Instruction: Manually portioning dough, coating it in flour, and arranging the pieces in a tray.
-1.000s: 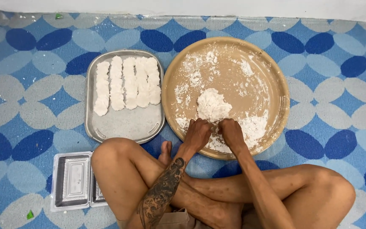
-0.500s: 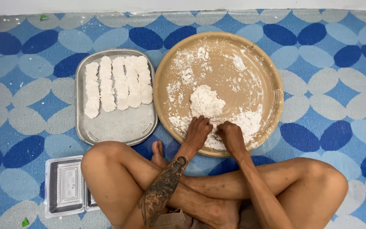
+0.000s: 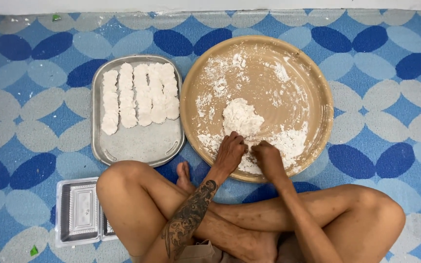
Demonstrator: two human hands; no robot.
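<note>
Pressing down into the flour, I am keeping my left hand (image 3: 230, 152) curled, knuckles up, at the near edge of the dough (image 3: 241, 117); its fingertips are hidden in the white powder, so I cannot tell whether they are pinching anything. My right hand (image 3: 267, 158) is sitting just beside it, fingers bent under and closed loosely, touching the loose flour (image 3: 288, 141) near the rim; what it is grasping, if anything, is not showing. The dough is lying as one rough white lump near the middle of the round tan tray (image 3: 317, 83), just beyond my left knuckles, with flour dusted across the tray's floor. To the left of it, almost touching, a steel tray (image 3: 137, 146) is holding rows of shaped white pieces (image 3: 140, 95) in its far half, its near half bare. My crossed legs are folding under my forearms. Beside my left knee a clear plastic box (image 3: 79, 212) is resting on the blue patterned mat (image 3: 25, 97)
</note>
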